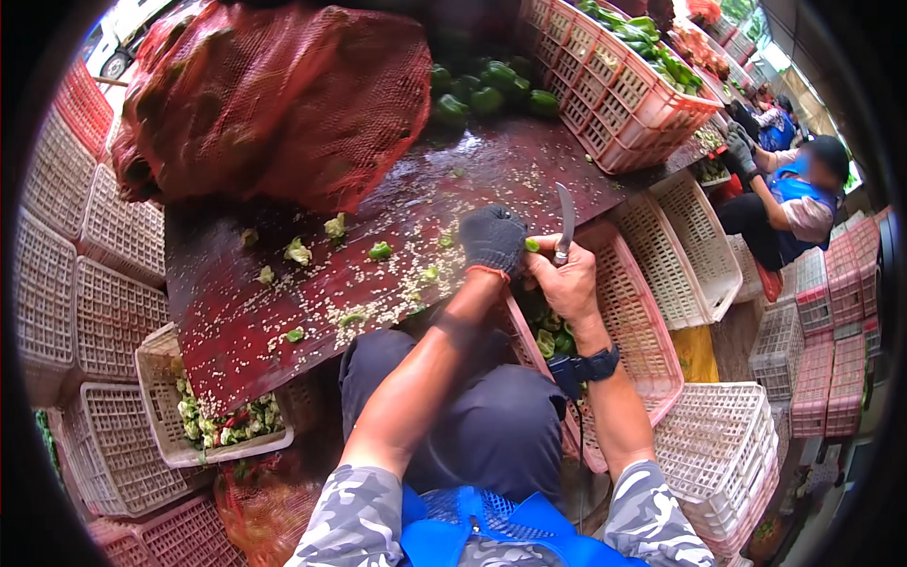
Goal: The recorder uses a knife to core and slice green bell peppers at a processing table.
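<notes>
My right hand (570,283), bare with a dark band at the wrist, grips a short knife with a curved blade (566,212), its tip pointing away from me. A small piece of green pepper (531,245) shows between the thumb side of this hand and my left hand. My left hand (494,237) wears a dark knit glove and is curled into a fist, its back towards me; whatever is inside it is hidden. Both hands are over the near right edge of a dark red tabletop (234,312). Beneath them, a pink plastic crate (634,319) holds cut green peppers (549,337).
Pale seeds and pepper cores (298,251) litter the tabletop. A red mesh sack (276,106), whole green peppers (489,96) and a crate of green peppers (623,92) stand at the back. A crate of cores (280,443) sits lower left. A co-worker (793,191) sits at right among stacked crates (716,446).
</notes>
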`<state>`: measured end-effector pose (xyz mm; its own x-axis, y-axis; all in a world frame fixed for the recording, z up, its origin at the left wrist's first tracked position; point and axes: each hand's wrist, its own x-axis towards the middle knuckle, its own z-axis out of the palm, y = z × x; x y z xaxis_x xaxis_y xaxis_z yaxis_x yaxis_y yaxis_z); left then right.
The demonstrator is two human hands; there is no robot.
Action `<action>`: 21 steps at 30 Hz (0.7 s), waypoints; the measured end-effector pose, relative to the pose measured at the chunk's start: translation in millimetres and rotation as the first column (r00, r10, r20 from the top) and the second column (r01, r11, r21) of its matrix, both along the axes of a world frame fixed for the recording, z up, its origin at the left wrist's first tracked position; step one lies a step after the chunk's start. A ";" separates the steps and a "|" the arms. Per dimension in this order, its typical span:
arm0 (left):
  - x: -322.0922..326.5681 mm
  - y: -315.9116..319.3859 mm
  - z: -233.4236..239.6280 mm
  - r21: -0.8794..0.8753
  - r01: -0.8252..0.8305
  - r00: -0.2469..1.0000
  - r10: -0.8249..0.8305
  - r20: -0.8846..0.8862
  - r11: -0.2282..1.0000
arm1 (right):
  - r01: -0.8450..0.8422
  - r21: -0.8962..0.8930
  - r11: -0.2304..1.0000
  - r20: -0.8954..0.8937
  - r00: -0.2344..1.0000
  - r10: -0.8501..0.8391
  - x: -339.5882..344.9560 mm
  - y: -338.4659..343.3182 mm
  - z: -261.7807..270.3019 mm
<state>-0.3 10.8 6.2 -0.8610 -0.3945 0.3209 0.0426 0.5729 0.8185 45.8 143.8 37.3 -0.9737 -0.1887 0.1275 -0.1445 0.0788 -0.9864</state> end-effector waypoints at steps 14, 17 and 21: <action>12.3 -171.0 32.0 -0.450 -0.323 0.883 0.436 0.173 0.833 | -0.008 0.732 0.682 -0.077 0.993 0.093 -36.7 65.7 -2.6; 15.6 -157.2 35.0 -0.334 -0.332 0.922 0.378 0.081 0.882 | 0.095 0.645 0.759 -0.283 0.951 0.122 -103.0 16.6 -1.5; 7.7 -142.6 19.2 -0.200 -0.225 0.961 0.251 0.113 0.954 | 0.201 0.680 0.705 -0.490 0.840 0.234 -206.0 -58.3 -1.9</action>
<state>7.4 -131.8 25.4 -0.7896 -0.5386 0.2940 -0.2173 0.6936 0.6869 -160.2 85.4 35.4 -0.7914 -0.4461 0.4180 -0.6030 0.6823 -0.4133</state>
